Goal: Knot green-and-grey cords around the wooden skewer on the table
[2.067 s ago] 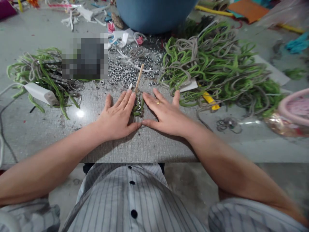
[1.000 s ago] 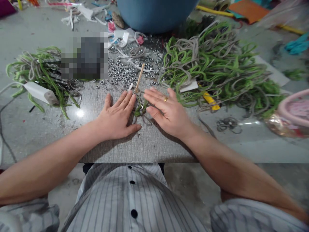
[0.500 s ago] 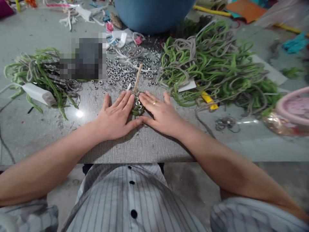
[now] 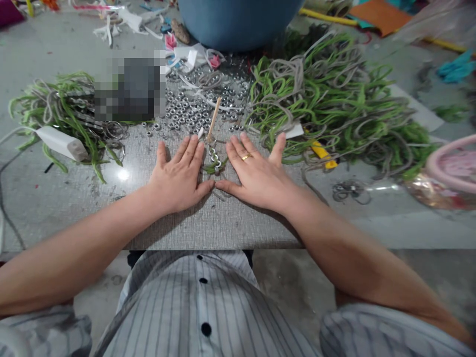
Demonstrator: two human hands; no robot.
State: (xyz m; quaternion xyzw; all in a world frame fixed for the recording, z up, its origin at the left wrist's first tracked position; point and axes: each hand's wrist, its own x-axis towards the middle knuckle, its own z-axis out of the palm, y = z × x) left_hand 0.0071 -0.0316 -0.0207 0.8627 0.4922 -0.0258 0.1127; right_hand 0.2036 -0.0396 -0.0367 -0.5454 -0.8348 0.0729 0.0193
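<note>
My left hand (image 4: 177,176) lies flat on the tabletop, palm down, fingers stretched away from me. Opposite it, my right hand (image 4: 256,171) rests the same way, fingers spread, with a gold ring (image 4: 246,157) on one finger. The two thumb tips meet or nearly meet. In the gap between the hands lies a small piece of metal nuts and green cord (image 4: 214,159). At its far end a thin wooden stick (image 4: 214,118) points away from me. Just left of the stick is a small white piece (image 4: 201,133). Neither hand grips anything.
Many loose metal nuts (image 4: 182,109) are scattered beyond my hands. A heap of green and grey cords (image 4: 327,99) lies right, a smaller corded bundle (image 4: 55,99) left beside a white block with a cable (image 4: 61,141). A blue tub (image 4: 241,25) stands behind; a pixelated patch hides one spot.
My right hand has shifted slightly right and its fingers have spread wider. The gap between the hands has grown, showing more of the nut-and-cord piece. My left hand has barely moved.
</note>
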